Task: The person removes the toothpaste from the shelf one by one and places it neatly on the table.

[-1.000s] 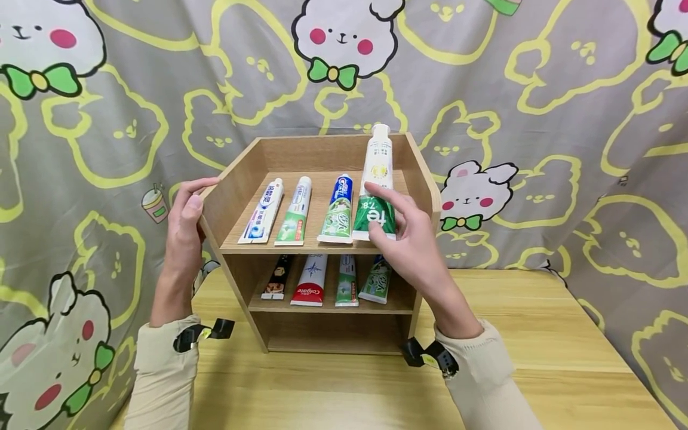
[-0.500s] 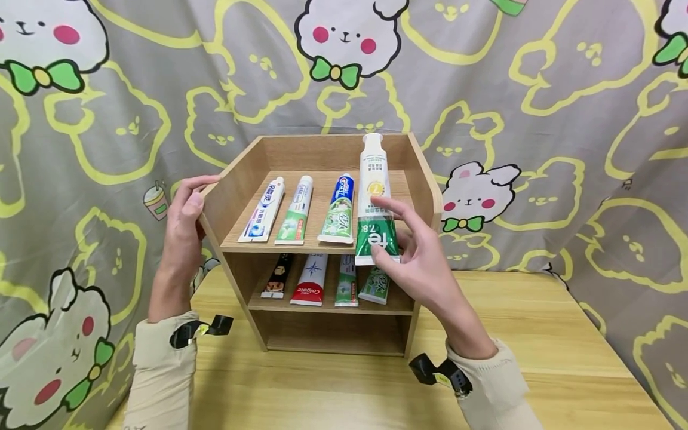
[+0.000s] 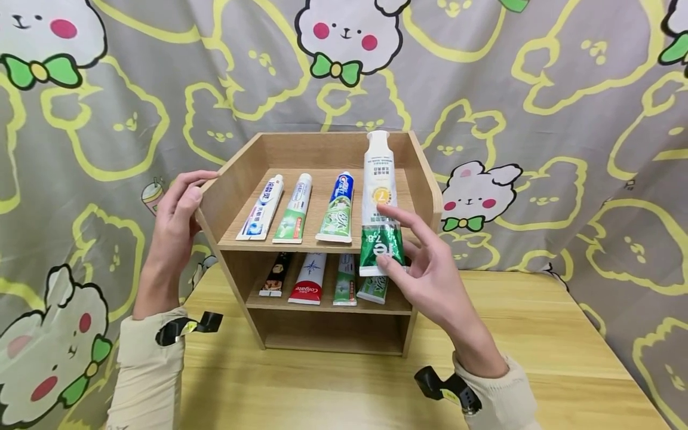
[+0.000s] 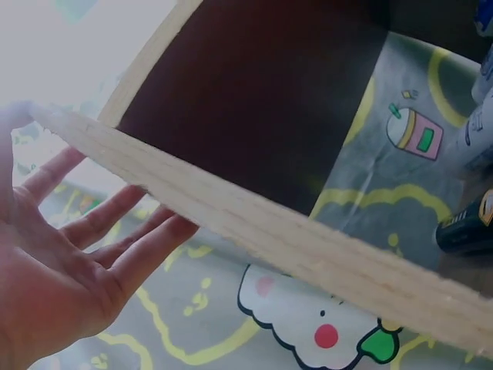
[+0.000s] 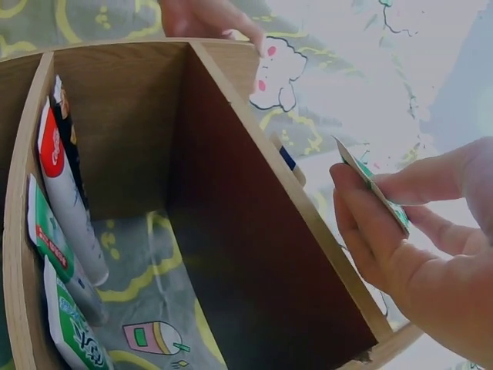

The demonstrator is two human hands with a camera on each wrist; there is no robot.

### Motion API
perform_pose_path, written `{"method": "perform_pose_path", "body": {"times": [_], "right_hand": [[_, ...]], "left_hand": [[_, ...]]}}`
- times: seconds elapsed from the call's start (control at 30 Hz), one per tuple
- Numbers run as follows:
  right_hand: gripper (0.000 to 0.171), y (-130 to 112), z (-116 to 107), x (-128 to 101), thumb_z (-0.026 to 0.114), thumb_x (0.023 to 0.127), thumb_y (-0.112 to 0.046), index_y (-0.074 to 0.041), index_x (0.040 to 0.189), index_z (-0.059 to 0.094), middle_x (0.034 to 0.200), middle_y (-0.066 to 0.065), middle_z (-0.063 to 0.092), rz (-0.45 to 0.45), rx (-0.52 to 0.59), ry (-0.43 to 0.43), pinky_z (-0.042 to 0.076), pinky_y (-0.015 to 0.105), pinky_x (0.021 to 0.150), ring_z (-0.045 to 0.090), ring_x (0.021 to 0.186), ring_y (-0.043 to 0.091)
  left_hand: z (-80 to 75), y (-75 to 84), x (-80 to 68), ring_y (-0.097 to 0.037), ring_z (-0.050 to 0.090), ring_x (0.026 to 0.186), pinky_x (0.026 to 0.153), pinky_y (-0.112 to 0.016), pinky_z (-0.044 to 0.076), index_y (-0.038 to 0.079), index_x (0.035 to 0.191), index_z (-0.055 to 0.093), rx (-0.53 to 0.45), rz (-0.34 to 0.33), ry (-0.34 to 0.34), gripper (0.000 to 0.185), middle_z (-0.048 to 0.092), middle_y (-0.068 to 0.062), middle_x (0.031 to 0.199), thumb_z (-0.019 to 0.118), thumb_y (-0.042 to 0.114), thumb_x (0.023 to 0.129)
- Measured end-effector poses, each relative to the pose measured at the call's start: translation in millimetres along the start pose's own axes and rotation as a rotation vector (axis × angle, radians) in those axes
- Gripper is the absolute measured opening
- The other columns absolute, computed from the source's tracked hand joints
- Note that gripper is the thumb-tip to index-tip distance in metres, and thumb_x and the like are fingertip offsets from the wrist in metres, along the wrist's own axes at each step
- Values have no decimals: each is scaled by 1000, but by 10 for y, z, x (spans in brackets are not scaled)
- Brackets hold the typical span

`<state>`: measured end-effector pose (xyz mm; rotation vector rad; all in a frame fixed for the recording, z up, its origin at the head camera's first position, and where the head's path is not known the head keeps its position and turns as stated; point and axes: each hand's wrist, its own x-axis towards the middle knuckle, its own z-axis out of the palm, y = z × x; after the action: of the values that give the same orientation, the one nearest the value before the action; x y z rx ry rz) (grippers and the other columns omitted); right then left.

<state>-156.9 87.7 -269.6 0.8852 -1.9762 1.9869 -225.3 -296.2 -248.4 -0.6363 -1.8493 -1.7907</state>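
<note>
My right hand (image 3: pixel 432 272) pinches the crimped tail of a white and green toothpaste tube (image 3: pixel 380 185) between thumb and fingers. The tube points cap away, over the right part of the shelf's top level, its tail hanging out past the front edge. In the right wrist view, the tube's flat green end (image 5: pixel 377 189) sits between the fingertips. My left hand (image 3: pixel 171 230) rests against the outer left side of the wooden shelf (image 3: pixel 317 246), fingers fairly straight along the panel in the left wrist view. Three more tubes, including a Crest toothpaste tube (image 3: pixel 337 209), lie on the top level.
Several tubes lie on the middle level, among them a red and white Colgate tube (image 3: pixel 308 283) and a black tube (image 3: pixel 276 275). The bottom level (image 3: pixel 333 331) is below. The shelf stands on a wooden table (image 3: pixel 301 388), with a patterned grey curtain (image 3: pixel 473 71) behind.
My right hand has drawn the white and green tube toward me, so its tail now reaches past the shelf's front edge. The left hand has shifted slightly left on the side panel.
</note>
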Motion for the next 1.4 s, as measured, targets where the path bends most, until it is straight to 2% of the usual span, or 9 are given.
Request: {"method": "perform_pose_path", "body": {"times": [0.13, 0.23, 0.43, 0.57, 0.77, 1.1, 1.4], "right_hand": [[71, -41, -28, -63, 63, 90, 17, -18, 150, 51, 155, -1, 43, -2, -26, 10, 60, 41, 81, 60, 125, 36], [69, -59, -50, -100, 64, 89, 18, -15, 149, 53, 153, 2, 45, -37, -28, 19, 60, 41, 81, 61, 122, 37], [68, -61, -117, -197, 64, 86, 22, -6, 147, 55, 149, 12, 46, -103, -19, 34, 61, 36, 79, 58, 120, 34], [68, -73, -184, -277, 65, 85, 22, -3, 146, 54, 149, 16, 46, -116, -23, 59, 61, 34, 77, 57, 120, 33], [69, -90, -298, -403, 65, 82, 27, 5, 146, 52, 145, 22, 43, -103, 27, 106, 60, 40, 82, 64, 116, 36], [72, 10, -544, -559, 57, 73, 40, 19, 141, 46, 146, 29, 42, -259, 151, 128, 59, 36, 84, 65, 114, 35], [71, 70, -744, -667, 57, 76, 37, 16, 143, 46, 150, 27, 42, -189, 111, 183, 59, 32, 81, 70, 111, 29]], "left_hand": [[-23, 6, 21, -30, 55, 104, 70, -28, 58, 5, 137, 60, 5, -3, -39, 39, 51, -18, 135, 49, 22, 104], [-37, 5, 26, -30, 55, 106, 70, -28, 59, 5, 137, 60, 18, -8, -48, 39, 52, -16, 137, 50, 22, 104], [-28, -12, 25, -28, 58, 97, 62, -28, 58, 4, 131, 63, 13, -22, -5, 35, 61, -16, 126, 52, 20, 102], [-20, -22, 18, -30, 59, 97, 60, -28, 57, 4, 130, 64, 18, -27, 23, 36, 62, -17, 126, 53, 20, 101], [-51, -4, 3, -30, 57, 99, 61, -27, 57, 2, 131, 63, 31, -10, 39, 37, 60, -17, 128, 52, 19, 100], [-42, -13, 25, -30, 54, 101, 61, -27, 54, 2, 131, 64, 39, 0, 50, 38, 59, -16, 127, 51, 19, 99], [-32, -41, 13, -30, 54, 99, 58, -28, 56, 2, 131, 64, -5, 2, 53, 38, 58, -17, 127, 52, 19, 99]]}}
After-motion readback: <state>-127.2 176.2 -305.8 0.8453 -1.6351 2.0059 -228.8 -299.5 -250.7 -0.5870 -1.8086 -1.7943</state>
